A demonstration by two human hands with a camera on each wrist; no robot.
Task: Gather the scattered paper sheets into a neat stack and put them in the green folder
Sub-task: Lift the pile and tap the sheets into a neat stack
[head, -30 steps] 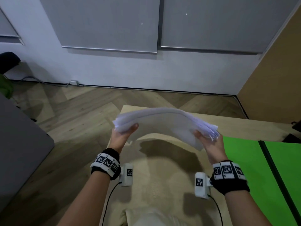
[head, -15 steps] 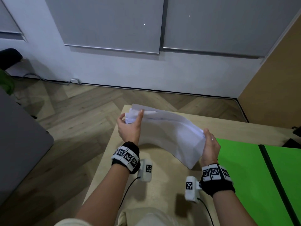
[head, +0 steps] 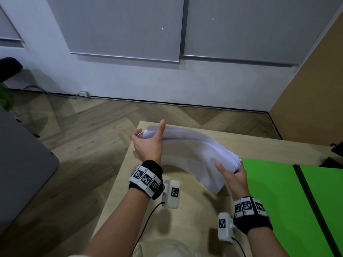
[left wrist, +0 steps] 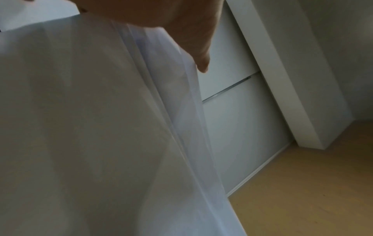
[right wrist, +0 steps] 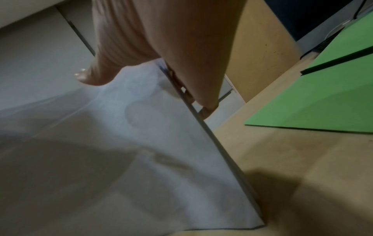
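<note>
An office: desk (head: 185, 229), roller blinds (head: 126, 26), herringbone wood floor (head: 83, 130).

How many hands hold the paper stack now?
2: the left hand grips the paper stack at its far left end, the right hand at its right edge.

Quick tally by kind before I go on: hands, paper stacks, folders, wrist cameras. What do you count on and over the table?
Hands: 2, the left hand and the right hand, both on the stack
Paper stacks: 1, the paper stack, bowed between them; sheet count cannot be told
Green folders: 1, the green folder, lying open on the table
Wrist cameras: 2
Total: 6
</note>
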